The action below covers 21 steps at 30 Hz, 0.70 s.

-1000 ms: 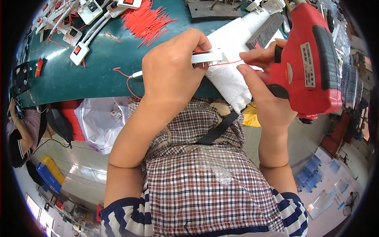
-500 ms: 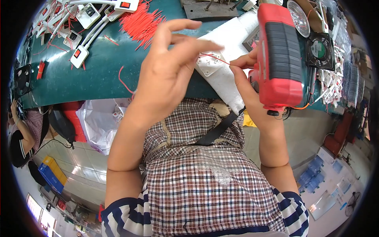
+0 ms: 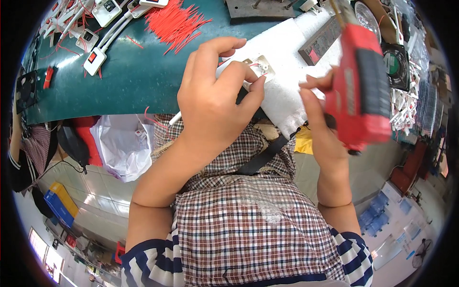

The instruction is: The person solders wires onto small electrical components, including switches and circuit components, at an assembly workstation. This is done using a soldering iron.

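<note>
My left hand (image 3: 217, 88) is over a white plastic housing (image 3: 265, 67), thumb and forefinger pinched together at its near edge. A bit of red wire shows beside those fingertips, but what they pinch is hidden. More thin red wire lies in the housing, which rests on a white foam sheet (image 3: 287, 98). A white cable end (image 3: 175, 118) sticks out below my left hand. My right hand (image 3: 318, 103) holds a red and black cordless drill (image 3: 366, 91), blurred, its bit pointing away from me. My right thumb and forefinger reach out in front of the drill, beside the foam.
A dark metal block (image 3: 320, 40) lies on the foam. Beyond it stands a metal fixture (image 3: 260, 10). Red wires (image 3: 174, 24) are heaped on the green table (image 3: 129, 86), with white switch boxes (image 3: 94, 61) to the left. A black fan (image 3: 396, 67) is at right.
The drill has swung right and tilted. My right fingers have drawn back from the red wire they pinched. My left thumb and forefinger have closed together by the housing.
</note>
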Tool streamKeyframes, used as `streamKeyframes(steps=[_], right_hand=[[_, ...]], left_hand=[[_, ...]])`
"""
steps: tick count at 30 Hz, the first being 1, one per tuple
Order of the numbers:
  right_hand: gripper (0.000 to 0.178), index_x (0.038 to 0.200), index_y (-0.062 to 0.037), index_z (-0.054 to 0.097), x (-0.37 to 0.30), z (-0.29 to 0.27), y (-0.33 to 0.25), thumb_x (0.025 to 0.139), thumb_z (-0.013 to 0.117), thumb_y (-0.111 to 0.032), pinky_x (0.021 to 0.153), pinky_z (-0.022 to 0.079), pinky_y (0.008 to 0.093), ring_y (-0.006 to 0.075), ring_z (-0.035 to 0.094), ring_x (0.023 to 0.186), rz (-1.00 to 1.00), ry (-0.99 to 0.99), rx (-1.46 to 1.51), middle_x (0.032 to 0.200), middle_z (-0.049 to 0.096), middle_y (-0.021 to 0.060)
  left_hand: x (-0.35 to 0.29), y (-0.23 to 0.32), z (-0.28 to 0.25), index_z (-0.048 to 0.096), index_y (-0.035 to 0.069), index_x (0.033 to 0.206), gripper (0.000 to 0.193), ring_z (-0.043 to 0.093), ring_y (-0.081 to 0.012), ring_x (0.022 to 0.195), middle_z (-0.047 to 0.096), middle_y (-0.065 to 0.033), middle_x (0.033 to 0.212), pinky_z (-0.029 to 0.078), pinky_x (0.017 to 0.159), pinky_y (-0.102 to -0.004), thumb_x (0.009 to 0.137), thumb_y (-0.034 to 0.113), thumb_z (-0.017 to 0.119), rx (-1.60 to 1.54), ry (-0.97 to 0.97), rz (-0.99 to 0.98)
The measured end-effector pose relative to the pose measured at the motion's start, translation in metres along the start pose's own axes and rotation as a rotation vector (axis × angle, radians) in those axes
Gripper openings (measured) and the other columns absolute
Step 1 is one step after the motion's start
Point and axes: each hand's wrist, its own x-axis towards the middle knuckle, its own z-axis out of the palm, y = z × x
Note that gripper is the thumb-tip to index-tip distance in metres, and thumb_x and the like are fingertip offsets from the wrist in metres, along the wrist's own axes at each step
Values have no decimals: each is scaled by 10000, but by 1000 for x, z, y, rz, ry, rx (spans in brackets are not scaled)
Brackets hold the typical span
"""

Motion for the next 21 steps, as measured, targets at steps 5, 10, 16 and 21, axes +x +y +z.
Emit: streamKeyframes(steps=[5, 10, 16, 21], right_hand=[[396, 1306, 34, 479, -31, -36, -8, 947, 628, -39, 690, 530, 300, 100, 542, 656, 208, 34, 204, 1025, 557, 99], [494, 1280, 9, 501, -58, -65, -13, 887, 704, -211, 533, 421, 249, 79, 457, 572, 306, 76, 386, 991, 538, 100], [364, 1150, 3, 580, -72, -88, -11, 861, 705, -179, 520, 404, 249, 112, 491, 585, 372, -41, 165, 885, 558, 88], [278, 927, 22, 685, -61, -92, -3, 690, 763, -103, 686, 530, 346, 318, 660, 740, 258, -248, 11, 864, 661, 156]], left_hand=[[-1, 1, 4, 636, 60, 714, 197, 658, -279, 945, 656, -119, 1144, 551, 753, -351, 666, 50, 827, 95, 57, 92], [-2, 2, 8, 630, 61, 710, 200, 654, -277, 933, 658, -115, 1147, 536, 780, -358, 655, 43, 821, 97, 72, 89], [-4, 0, 8, 642, 59, 720, 193, 653, -269, 929, 656, -120, 1149, 539, 771, -350, 659, 41, 824, 81, 76, 83], [-6, -1, 9, 655, 57, 729, 189, 653, -267, 918, 653, -123, 1146, 542, 764, -346, 660, 39, 830, 61, 100, 85]])
